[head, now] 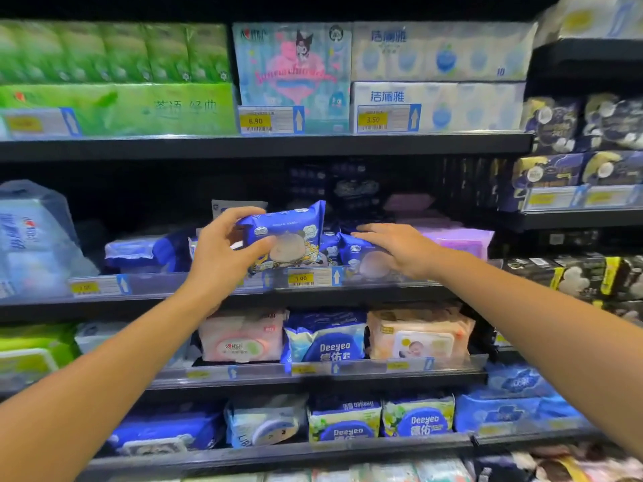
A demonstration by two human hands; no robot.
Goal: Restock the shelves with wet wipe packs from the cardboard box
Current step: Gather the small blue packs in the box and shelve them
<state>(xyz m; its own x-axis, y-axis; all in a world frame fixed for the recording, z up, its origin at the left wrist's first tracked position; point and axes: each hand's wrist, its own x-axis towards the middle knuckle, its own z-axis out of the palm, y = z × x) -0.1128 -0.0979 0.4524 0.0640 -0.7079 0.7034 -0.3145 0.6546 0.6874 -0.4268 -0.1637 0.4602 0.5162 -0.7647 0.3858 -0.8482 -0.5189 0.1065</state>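
Wet wipe pack (283, 236), blue with a round pale lid, is pinched by the left hand (222, 252) above the middle shelf (208, 295). The right hand (396, 250) lies flat, fingers straight, on a matching shelved pack (362, 259). Best slotted upright just beside it, behind the price rail.

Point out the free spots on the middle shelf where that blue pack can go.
Free: the dark gap behind the left hand, between the blue-and-white packs on the left and the held blue wet wipe pack. Crowded: under the right hand, blue packs sit tight against the purple packs.
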